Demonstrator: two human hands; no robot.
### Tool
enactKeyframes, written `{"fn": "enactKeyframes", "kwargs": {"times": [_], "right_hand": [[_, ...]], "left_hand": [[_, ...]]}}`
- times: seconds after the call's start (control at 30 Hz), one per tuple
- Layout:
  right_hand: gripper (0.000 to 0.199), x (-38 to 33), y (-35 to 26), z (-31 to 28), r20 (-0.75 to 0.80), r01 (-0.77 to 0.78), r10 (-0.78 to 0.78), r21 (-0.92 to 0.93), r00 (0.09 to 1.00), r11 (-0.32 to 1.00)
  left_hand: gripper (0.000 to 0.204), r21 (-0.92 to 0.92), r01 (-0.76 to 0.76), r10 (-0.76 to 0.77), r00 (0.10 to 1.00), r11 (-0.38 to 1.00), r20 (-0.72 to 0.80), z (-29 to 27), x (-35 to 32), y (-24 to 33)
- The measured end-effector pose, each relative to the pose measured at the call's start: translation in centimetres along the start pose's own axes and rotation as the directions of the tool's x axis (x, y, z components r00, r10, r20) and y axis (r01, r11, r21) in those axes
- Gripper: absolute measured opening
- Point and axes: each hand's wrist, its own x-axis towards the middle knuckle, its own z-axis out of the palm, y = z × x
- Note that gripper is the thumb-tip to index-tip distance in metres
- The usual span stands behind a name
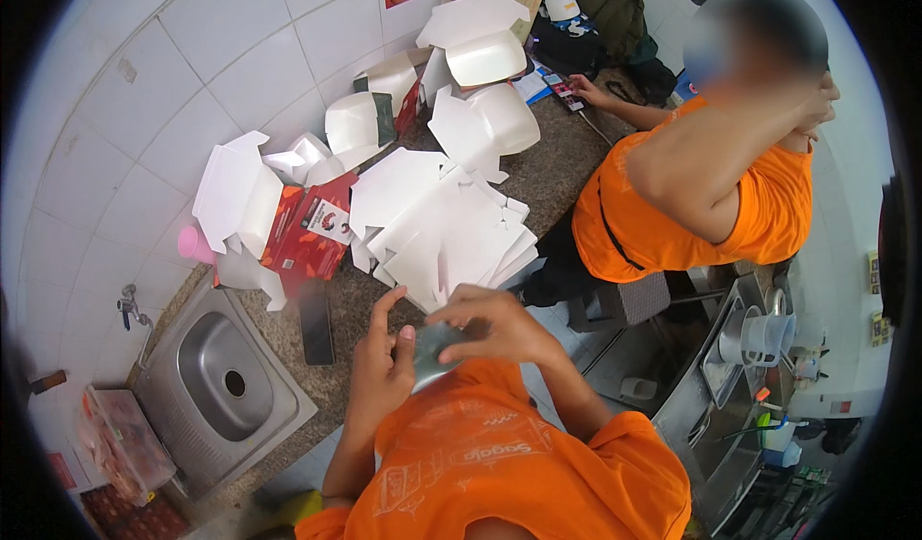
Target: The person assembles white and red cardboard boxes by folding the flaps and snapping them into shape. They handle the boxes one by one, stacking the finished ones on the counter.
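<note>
In front of my orange shirt, a small dark green, glossy flat piece [434,350] is held between my two hands; its exact kind does not show. My left hand [382,355] grips its left side, with thumb and index finger pointing up. From the other side, my right hand [501,324] bends over its top edge, the thumb lying against its face. Just beyond my fingers lies a loose stack of flat white carton blanks [437,228] on the speckled counter [370,305]. A black phone [316,326] rests on the counter left of my hands.
Folded white food boxes [485,122] and red printed cartons [305,228] crowd the wall side. A steel sink [226,362] is at left, near a pink cup [195,245]. A co-worker in orange [691,194] sits at right, one hand at a phone [564,91].
</note>
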Motion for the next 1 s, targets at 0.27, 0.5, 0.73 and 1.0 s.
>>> {"fn": "enactKeyframes", "kwargs": {"times": [0.27, 0.5, 0.73, 1.0], "right_hand": [[0.049, 0.9, -0.9, 1.3, -0.043, 0.298, -0.309, -0.171, 0.95, 0.939], [0.057, 0.5, -0.8, 0.6, -0.062, 0.177, -0.208, -0.328, 0.976, 0.928], [0.044, 0.3, 4.6, 0.0, -0.434, -0.028, 0.095, 0.159, 0.896, 0.987], [0.036, 2.4, 4.3, 0.8, -0.34, 0.068, -0.324, -0.592, 0.883, 0.803]], "left_hand": [[0.046, -0.021, -0.082, 0.081, 0.996, 0.996, -0.035, -0.7, 0.6, -0.4], [0.065, -0.63, -0.024, 0.207, 0.953, 0.776, 0.219, -7.4, 1.4, -4.9], [0.044, -0.632, 0.022, 0.074, 0.989, 0.775, 0.125, -7.7, -1.1, -7.0], [0.026, -0.039, -0.001, 0.014, 0.947, 0.999, 0.322, -6.4, -2.2, -4.9]]}}
